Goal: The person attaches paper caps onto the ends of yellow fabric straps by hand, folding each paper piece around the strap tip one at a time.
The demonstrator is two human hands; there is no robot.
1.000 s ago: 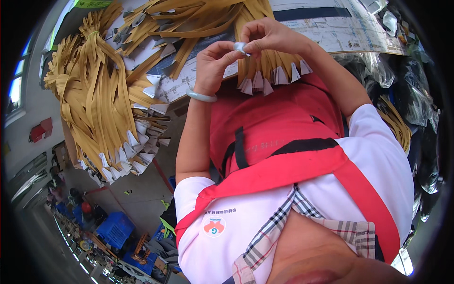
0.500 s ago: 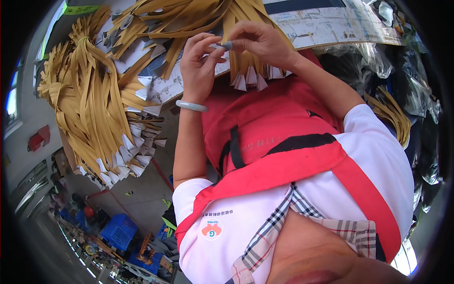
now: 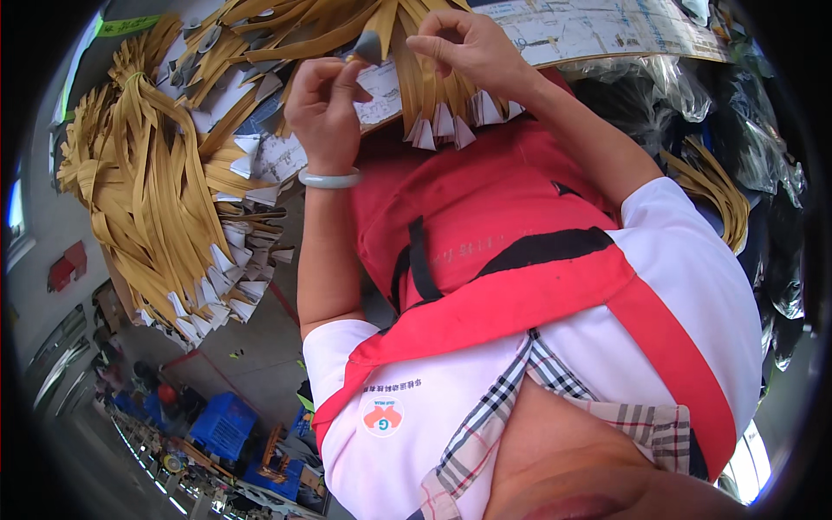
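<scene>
My left hand point(image 3: 322, 102), with a pale bangle on its wrist, pinches the grey-tipped end of a tan strip point(image 3: 371, 36) between thumb and forefinger. My right hand point(image 3: 472, 48) is just to its right, fingers curled and pinched over the bunch of tan strips point(image 3: 433, 87) that hangs over the board's edge. That bunch ends in white pointed tips point(image 3: 442, 130). Whether my right hand grips one strip is not clear. Below the hands are my red apron point(image 3: 485, 243) and white shirt.
A large heap of tan strips point(image 3: 147, 191) with white tips hangs at the left. A printed paper sheet point(image 3: 589, 26) covers the board at the top. Dark bags in clear plastic point(image 3: 745, 156) lie at the right. Blue crates point(image 3: 221, 425) stand on the floor at the lower left.
Both hands have moved farther out over the strips. They were pinched together on one small piece; now they are slightly apart, with a grey-tipped strip end at my left fingertips.
</scene>
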